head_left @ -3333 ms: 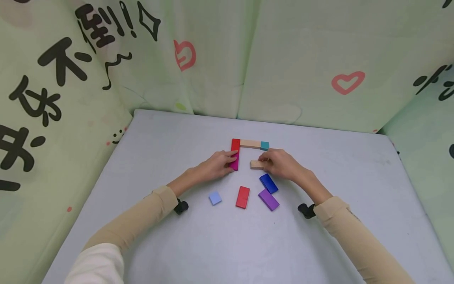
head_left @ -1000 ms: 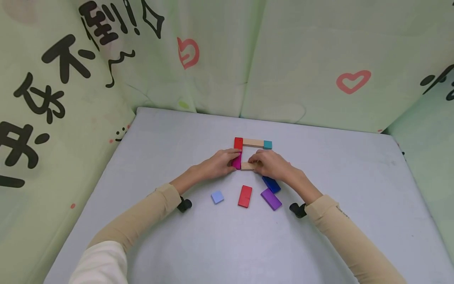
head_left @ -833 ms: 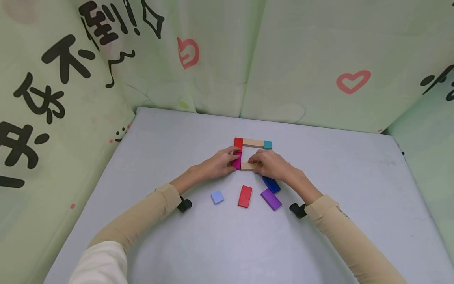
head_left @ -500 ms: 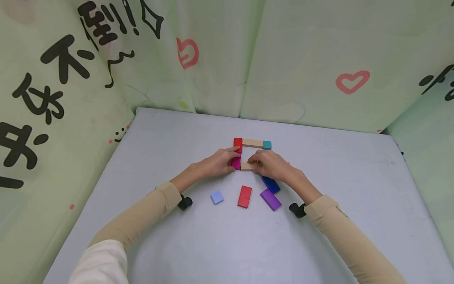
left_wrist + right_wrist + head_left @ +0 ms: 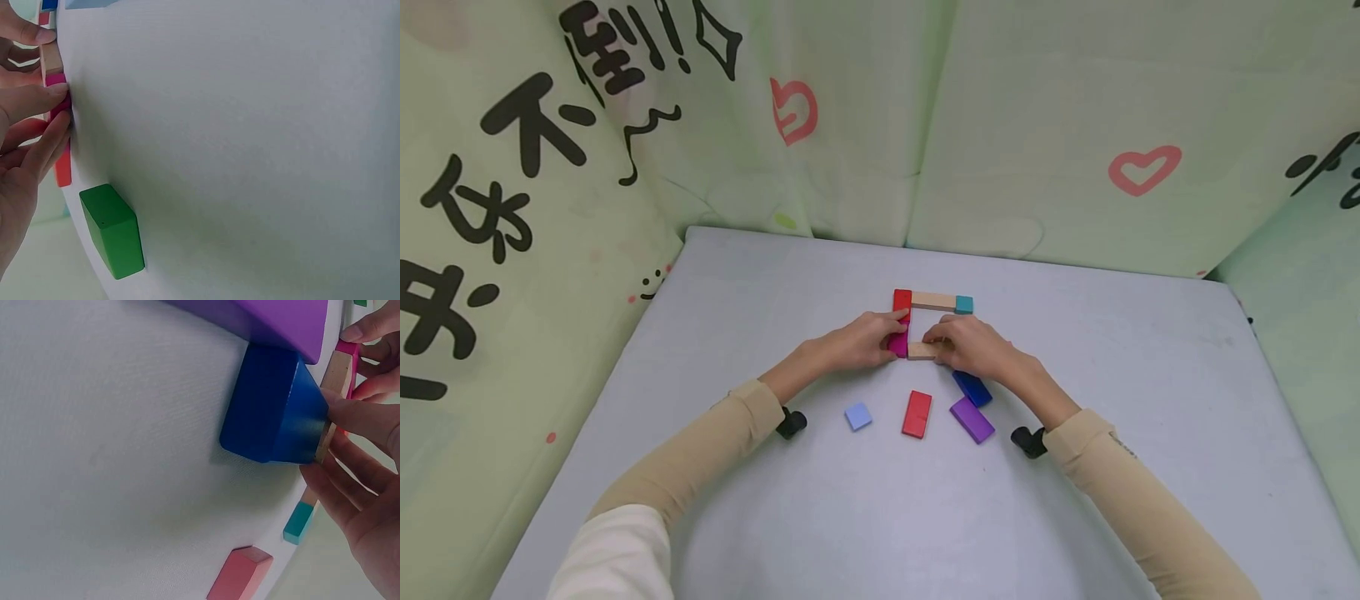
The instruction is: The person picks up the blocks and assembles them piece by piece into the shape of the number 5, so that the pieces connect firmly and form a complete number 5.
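Observation:
In the head view, my left hand (image 5: 863, 343) pinches a magenta block (image 5: 898, 347) between thumb and fingers. A red block (image 5: 902, 300) continues the line at its far end. My right hand (image 5: 976, 346) grips a plain wooden block (image 5: 921, 352), its left end right at the magenta block's near end. The right wrist view shows thumb and fingers around this wooden piece, beside a blue block (image 5: 269, 406). Behind them, another wooden block (image 5: 933, 301) runs from the red block to a small teal block (image 5: 964, 305).
Nearer on the white table (image 5: 865, 517) lie a light-blue block (image 5: 858, 417), a red block (image 5: 916, 415) and a purple block (image 5: 972, 420) touching the blue one. A green block (image 5: 115, 234) shows beside the left hand, a pink block (image 5: 240, 575) beside the right.
Since the oldest frame, my right hand has slid the wooden block left, up to the magenta block. My left hand stays on the magenta block; both hands are nearly still over the last second.

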`<state>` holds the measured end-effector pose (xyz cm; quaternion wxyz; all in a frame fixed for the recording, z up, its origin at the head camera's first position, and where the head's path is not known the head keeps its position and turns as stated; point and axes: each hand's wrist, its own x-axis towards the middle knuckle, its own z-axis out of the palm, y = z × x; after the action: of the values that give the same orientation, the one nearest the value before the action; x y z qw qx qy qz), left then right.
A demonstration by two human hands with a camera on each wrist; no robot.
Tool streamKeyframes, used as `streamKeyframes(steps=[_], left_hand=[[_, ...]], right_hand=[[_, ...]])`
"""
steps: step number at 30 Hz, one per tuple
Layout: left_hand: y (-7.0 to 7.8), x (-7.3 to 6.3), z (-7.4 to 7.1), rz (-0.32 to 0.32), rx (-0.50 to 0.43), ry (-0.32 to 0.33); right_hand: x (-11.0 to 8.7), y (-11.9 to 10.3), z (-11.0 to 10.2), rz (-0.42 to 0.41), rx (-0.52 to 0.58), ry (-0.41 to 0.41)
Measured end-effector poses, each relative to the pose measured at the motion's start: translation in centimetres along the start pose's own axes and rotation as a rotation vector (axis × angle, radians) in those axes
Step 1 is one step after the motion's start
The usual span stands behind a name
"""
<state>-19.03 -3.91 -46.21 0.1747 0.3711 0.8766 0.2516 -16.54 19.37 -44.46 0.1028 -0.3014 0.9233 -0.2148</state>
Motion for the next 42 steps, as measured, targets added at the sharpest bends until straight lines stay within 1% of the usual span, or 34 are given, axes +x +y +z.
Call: streamKeyframes(steps=[5,9,11,19,34,39,42], left_hand=[[0.11,-0.05,-0.10,0.003,0.034,-0.025],[0.26,-0.12,-0.06,0.001,0.068,-0.032],[0.39,-0.17,-0.06,-0.004,0.068,-0.029],[0.50,-0.20,0.12,0.007,0.073,-0.009],[0.62,-0.23,0.35,-0.018,0.071,-0.012],[0.52,-0.12,0.33,-0.024,0.084,-0.008],[0.46,-0.04,0.32,-0.027,0.073,-0.009]], right_hand=[[0.04,0.05,0.03,-0.014,-0.005,0.006],[0.09,0.09,0.04,-0.014,-0.004,0.004],[0.06,0.03,0.01,-0.011,-0.003,0.004],[-0.02,-0.11,-0.08,-0.006,0.004,0.004],[-0.21,-0.06,-0.04,0.021,0.009,-0.011],[-0.58,0.00,-0.51,0.021,-0.006,0.019],[-0.86,0.09,-0.88,0.037,-0.009,0.034]])
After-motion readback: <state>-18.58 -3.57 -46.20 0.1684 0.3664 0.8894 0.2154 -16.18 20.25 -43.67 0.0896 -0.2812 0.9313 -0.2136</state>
